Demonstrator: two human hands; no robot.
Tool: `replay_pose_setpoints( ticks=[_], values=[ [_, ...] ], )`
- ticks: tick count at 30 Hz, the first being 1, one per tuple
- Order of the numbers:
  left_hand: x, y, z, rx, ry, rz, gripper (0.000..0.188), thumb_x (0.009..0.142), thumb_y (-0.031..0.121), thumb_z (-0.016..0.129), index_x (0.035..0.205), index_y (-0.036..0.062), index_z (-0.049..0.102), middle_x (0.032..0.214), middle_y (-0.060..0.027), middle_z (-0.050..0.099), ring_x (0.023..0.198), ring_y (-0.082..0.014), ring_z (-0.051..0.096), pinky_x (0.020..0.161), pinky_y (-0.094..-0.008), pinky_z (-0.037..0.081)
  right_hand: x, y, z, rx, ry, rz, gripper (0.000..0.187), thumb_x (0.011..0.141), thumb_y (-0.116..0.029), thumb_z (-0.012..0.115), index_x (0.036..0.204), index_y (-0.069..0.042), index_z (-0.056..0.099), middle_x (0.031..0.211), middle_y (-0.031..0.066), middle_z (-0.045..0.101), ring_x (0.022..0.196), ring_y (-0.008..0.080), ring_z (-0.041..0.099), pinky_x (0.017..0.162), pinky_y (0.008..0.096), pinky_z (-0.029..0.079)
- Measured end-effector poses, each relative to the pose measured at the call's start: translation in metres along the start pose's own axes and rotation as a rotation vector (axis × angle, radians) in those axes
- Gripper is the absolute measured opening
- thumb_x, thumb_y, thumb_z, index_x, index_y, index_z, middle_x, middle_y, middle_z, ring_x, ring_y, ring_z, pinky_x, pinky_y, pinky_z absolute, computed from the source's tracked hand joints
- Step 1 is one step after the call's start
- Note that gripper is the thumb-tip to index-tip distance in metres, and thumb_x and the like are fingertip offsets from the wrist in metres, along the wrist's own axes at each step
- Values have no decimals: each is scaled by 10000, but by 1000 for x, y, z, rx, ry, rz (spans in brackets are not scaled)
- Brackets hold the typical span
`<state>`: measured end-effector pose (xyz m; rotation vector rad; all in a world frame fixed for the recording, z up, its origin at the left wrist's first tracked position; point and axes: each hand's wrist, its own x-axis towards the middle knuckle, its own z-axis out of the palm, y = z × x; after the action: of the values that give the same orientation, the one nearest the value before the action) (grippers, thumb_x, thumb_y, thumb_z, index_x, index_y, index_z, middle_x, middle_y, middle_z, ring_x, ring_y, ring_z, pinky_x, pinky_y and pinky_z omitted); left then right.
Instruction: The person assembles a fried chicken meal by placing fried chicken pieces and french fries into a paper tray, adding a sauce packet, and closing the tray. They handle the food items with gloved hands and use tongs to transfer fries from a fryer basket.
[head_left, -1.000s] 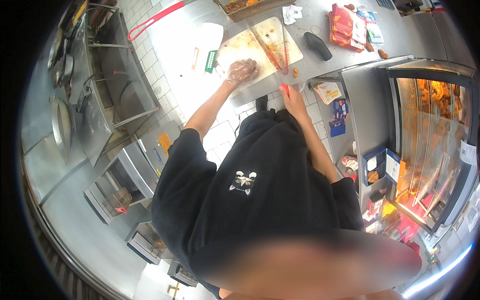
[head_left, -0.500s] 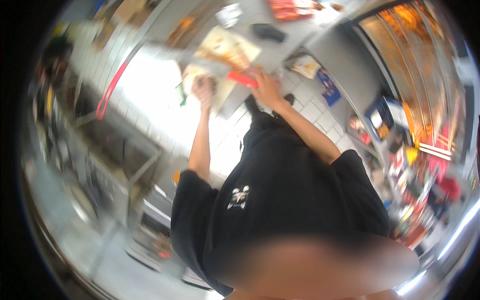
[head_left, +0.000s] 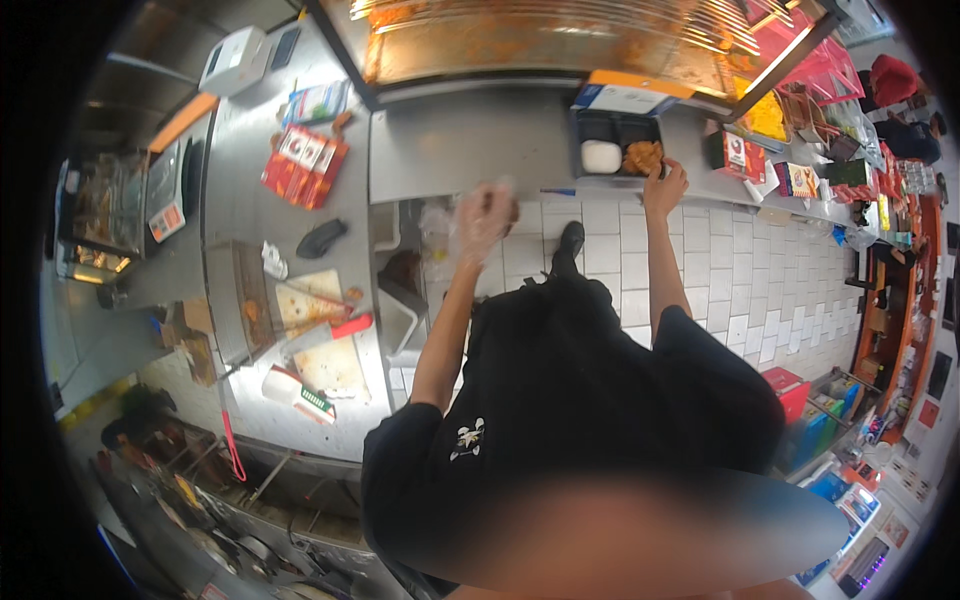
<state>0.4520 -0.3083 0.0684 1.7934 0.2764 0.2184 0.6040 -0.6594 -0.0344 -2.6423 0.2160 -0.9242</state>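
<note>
- Far left of the open box (head_left: pixel 637 127), a red-handled knife (head_left: pixel 351 326) lies across a cutting board (head_left: pixel 334 367); the red grip looks the safe place to hold.
- Nearer, left of the box and on the person's side, the gloved left hand (head_left: pixel 487 215) hangs past the counter (head_left: pixel 468 146) edge, forearm reaching forward. Its fingers are curled; brown shows among them, but whether they hold food I cannot tell. The loose clear glove may slip on grease.
- Inside the box's left compartment sits a white portion (head_left: pixel 601 156), its kind unclear.
- Inside its right compartment lies fried food (head_left: pixel 643 157), probably light, crusty and apt to crumble, best cupped gently from the sides.
- At the box's near right corner, the bare right hand (head_left: pixel 668 184) has its arm nearly straight and fingers bent, part open; whether they grip the rim I cannot tell. The box looks light and thin-walled, best held by opposite sides.
</note>
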Motion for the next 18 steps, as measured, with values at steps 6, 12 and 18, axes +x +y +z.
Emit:
replay_pose_setpoints(
  ticks=[6,12,18],
  values=[
    [169,13,213,815,-324,773,325,1016,382,561,1008,71,658,710,-119,683,670,-306,690,585,-447,541,29,78,37,553,-576,164,292,963,-100,609,1246,-35,579,1075,189,687,920,321,680,808,413,536],
    [232,-15,313,1044,-683,1063,276,1034,278,464,1124,87,641,826,-104,656,703,-275,691,585,-406,574,19,74,21,557,-491,48,304,974,-108,583,1262,-10,568,1135,217,644,1025,395,598,904,477,471],
    [233,-37,347,1049,-933,817,186,978,210,497,1009,118,655,842,-72,672,716,-237,699,566,-377,572,24,81,12,623,-552,79,335,1024,-173,557,1291,29,564,1210,237,630,1127,400,605,981,446,474]
  ],
)
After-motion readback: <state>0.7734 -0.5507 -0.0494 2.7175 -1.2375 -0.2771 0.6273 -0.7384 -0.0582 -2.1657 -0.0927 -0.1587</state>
